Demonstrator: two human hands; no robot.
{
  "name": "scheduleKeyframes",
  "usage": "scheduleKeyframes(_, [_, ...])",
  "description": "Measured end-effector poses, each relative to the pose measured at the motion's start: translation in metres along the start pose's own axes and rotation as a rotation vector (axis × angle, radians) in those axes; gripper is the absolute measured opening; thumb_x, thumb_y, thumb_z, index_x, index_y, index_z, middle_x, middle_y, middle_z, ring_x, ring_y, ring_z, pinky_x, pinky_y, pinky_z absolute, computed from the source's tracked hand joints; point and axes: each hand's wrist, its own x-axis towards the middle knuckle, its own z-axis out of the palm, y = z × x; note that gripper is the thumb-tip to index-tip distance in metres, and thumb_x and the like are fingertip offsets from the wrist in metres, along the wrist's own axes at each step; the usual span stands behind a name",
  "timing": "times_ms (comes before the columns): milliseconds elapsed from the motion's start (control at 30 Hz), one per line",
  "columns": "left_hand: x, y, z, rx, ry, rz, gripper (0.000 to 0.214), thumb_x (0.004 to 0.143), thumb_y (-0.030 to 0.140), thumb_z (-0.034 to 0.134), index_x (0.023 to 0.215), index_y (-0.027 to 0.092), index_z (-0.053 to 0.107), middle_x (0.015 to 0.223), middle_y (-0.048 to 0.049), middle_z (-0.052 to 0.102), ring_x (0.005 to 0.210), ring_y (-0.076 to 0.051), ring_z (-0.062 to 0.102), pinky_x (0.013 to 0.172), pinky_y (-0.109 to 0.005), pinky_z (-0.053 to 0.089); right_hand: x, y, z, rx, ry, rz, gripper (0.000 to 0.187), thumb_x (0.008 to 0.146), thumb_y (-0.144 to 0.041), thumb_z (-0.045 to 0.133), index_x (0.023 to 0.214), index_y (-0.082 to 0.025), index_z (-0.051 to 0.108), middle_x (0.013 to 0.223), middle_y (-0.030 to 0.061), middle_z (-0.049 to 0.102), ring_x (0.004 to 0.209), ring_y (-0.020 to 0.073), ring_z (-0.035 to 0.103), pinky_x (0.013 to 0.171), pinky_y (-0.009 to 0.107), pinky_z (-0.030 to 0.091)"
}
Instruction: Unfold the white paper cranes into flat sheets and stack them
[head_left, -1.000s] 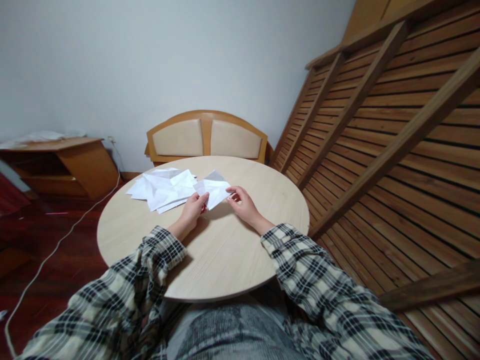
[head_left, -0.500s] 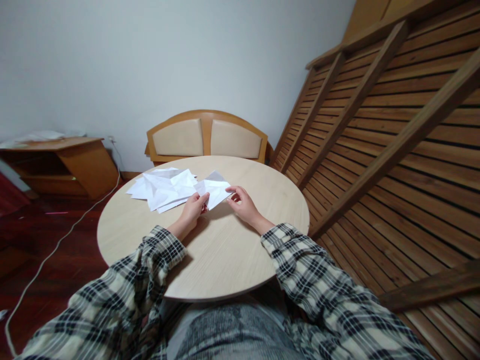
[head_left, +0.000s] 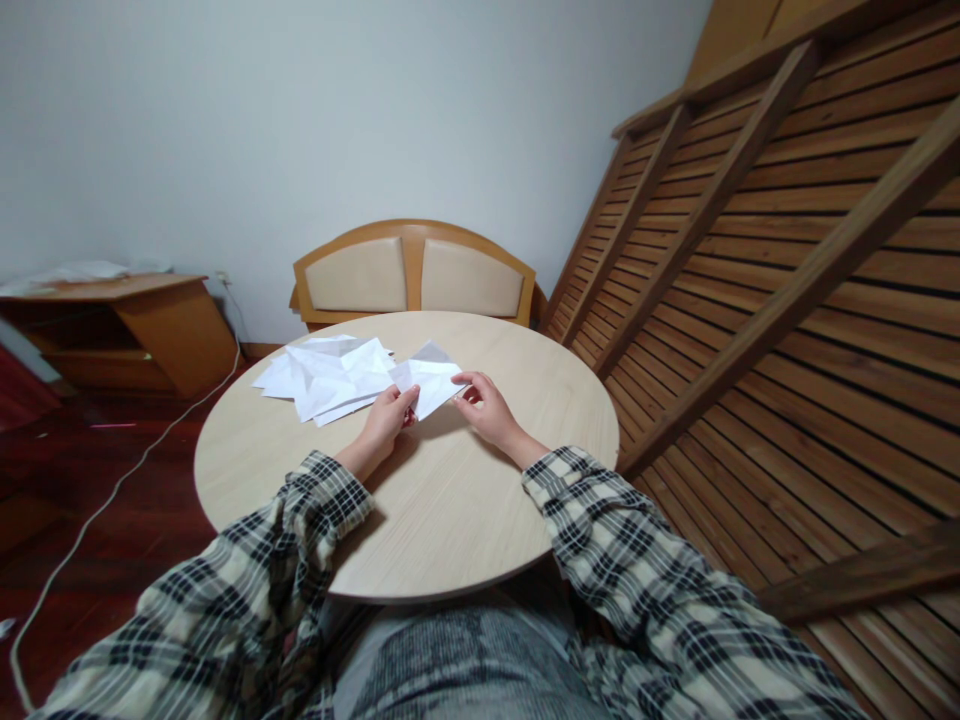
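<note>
A folded piece of white paper (head_left: 433, 382) is held between my hands above the round table. My left hand (head_left: 388, 418) pinches its lower left corner, thumb on top. At its right corner, my right hand (head_left: 486, 408) grips the paper between thumb and fingers. Just left of it lies a loose pile of creased white sheets (head_left: 322, 378), overlapping one another on the table. The underside of the held paper and some of my fingertips are hidden.
The pale round table (head_left: 450, 530) stands before me. Behind it is a padded headboard (head_left: 414, 262) against the wall. A slatted wooden panel (head_left: 780, 300) leans at the right. On the left stand a low wooden cabinet (head_left: 176, 335) and a white cable (head_left: 124, 480) on the floor.
</note>
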Motion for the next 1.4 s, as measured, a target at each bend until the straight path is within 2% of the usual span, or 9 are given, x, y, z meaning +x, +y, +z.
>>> scheduleKeyframes(167, [-0.001, 0.001, 0.000, 0.002, 0.011, -0.013, 0.024, 0.074, 0.037, 0.063, 0.067, 0.019, 0.050, 0.055, 0.0019, 0.048, 0.048, -0.010, 0.041, 0.045, -0.023, 0.029, 0.000, 0.000, 0.001, -0.015, -0.004, 0.011, 0.028, 0.080, -0.018, 0.062, 0.107, -0.024, 0.057, 0.115, 0.0062, 0.057, 0.079, 0.0144, 0.057, 0.077, 0.035, 0.053])
scheduleKeyframes(567, [-0.001, 0.000, 0.000, 0.002, 0.006, 0.002, 0.023, 0.074, 0.037, 0.065, 0.070, 0.018, 0.053, 0.058, 0.0018, 0.051, 0.049, -0.010, 0.044, 0.046, -0.022, 0.033, 0.000, 0.001, 0.000, -0.009, 0.016, 0.003, 0.022, 0.083, -0.019, 0.061, 0.104, -0.022, 0.059, 0.112, 0.0059, 0.058, 0.079, 0.0138, 0.057, 0.074, 0.033, 0.052])
scheduleKeyframes(867, [-0.005, 0.003, 0.001, 0.035, -0.007, -0.002, 0.017, 0.075, 0.030, 0.064, 0.070, 0.018, 0.054, 0.058, -0.0002, 0.053, 0.049, -0.011, 0.049, 0.048, -0.024, 0.039, 0.002, 0.006, 0.000, -0.052, 0.037, 0.041, 0.014, 0.084, -0.022, 0.061, 0.097, -0.020, 0.062, 0.105, 0.0065, 0.058, 0.079, 0.0142, 0.056, 0.071, 0.032, 0.052])
scheduleKeyframes(1167, [-0.001, 0.000, 0.001, -0.038, -0.026, -0.044, 0.015, 0.072, 0.028, 0.064, 0.071, 0.018, 0.053, 0.059, 0.0003, 0.053, 0.049, -0.010, 0.047, 0.046, -0.022, 0.037, 0.002, 0.011, 0.000, -0.089, 0.042, 0.039, 0.011, 0.086, -0.028, 0.062, 0.094, -0.020, 0.064, 0.100, 0.0058, 0.059, 0.078, 0.0128, 0.057, 0.069, 0.028, 0.051])
scheduleKeyframes(1400, [-0.003, 0.002, 0.001, -0.099, -0.069, -0.051, 0.017, 0.073, 0.030, 0.066, 0.072, 0.017, 0.055, 0.062, -0.0002, 0.051, 0.052, -0.010, 0.046, 0.047, -0.022, 0.038, 0.002, 0.013, 0.000, -0.094, 0.053, 0.054, 0.012, 0.087, -0.031, 0.063, 0.090, -0.020, 0.065, 0.098, 0.0062, 0.059, 0.084, 0.0153, 0.058, 0.073, 0.030, 0.052])
